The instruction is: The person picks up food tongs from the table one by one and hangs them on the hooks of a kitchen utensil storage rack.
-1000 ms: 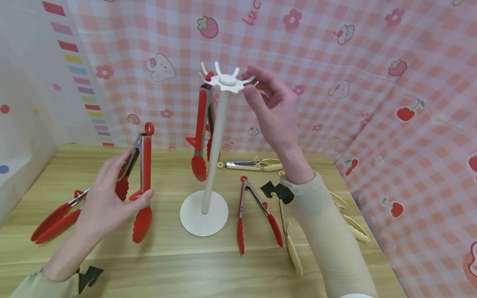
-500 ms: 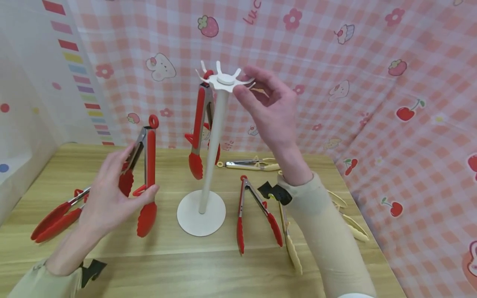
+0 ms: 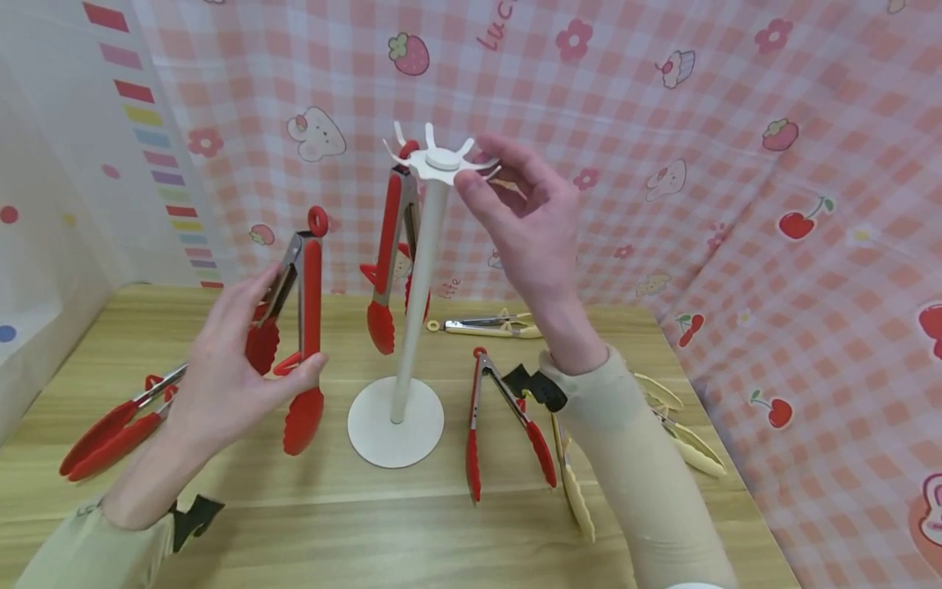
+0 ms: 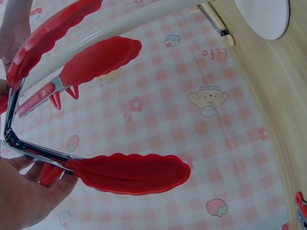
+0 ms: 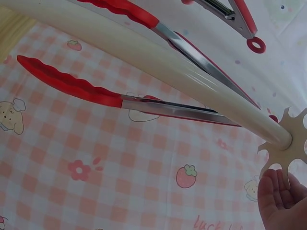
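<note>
White stand (image 3: 417,303), centre of head frame; our right hand (image 3: 533,221), upper centre, pinches its hooked top (image 3: 441,159). Hung red tongs (image 3: 388,237) beside it. Held red tongs (image 3: 312,294), left of centre: our left hand (image 3: 231,368) grasps them between thumb and fingers; red ring (image 3: 318,232) above hand.

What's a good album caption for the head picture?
Left hand holding red tongs, right hand on a white stand where another red pair hangs.

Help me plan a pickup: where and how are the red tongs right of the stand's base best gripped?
Likely near the hinge, pinching both tong arms from above: the red tongs lie splayed in a V on the table, arms closest there.
</note>
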### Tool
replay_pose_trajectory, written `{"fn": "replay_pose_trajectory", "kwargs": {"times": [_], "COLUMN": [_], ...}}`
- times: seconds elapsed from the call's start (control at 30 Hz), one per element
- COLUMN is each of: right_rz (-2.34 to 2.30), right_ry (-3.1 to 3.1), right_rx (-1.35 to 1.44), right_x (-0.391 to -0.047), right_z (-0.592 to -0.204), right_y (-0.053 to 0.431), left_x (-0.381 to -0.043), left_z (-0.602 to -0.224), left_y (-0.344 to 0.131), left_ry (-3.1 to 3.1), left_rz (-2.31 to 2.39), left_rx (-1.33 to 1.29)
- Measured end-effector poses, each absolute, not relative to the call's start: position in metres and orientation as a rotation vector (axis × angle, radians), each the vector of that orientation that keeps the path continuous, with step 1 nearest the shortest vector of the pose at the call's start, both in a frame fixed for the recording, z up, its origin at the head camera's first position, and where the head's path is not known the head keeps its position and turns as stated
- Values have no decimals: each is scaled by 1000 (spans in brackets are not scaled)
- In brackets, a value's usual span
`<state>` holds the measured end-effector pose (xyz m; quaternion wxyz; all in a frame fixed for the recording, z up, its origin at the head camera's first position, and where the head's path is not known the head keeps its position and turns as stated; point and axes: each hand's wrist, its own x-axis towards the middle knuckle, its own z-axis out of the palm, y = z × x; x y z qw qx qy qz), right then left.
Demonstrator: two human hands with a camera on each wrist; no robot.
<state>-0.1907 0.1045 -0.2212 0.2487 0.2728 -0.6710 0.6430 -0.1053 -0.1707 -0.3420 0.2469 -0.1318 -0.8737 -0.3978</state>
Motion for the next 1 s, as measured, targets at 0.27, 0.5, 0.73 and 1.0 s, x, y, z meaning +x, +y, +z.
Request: {"fn": "replay_pose_trajectory", "kwargs": {"times": [0.27, 0.5, 0.73, 1.0], "right_rz": [1761, 1790, 1761, 1779], "right_ry": [-1798, -1812, -1851, -1838], "right_rx": [745, 711, 684, 687], "right_x": [-191, -190, -188, -188], "right_z": [-224, -224, -221, -220], "right_y": [101, 101, 105, 103], "left_x": [-105, -105, -106, -108], "left_z": [-333, -325, -318, -309], "left_y": [-166, -162, -158, -151], "left_ry": [-2351, -2325, -2312, -2315], "left_rz": [-1092, -1127, -1144, -1115], "left_rx": [-388, -414, -441, -479]}}
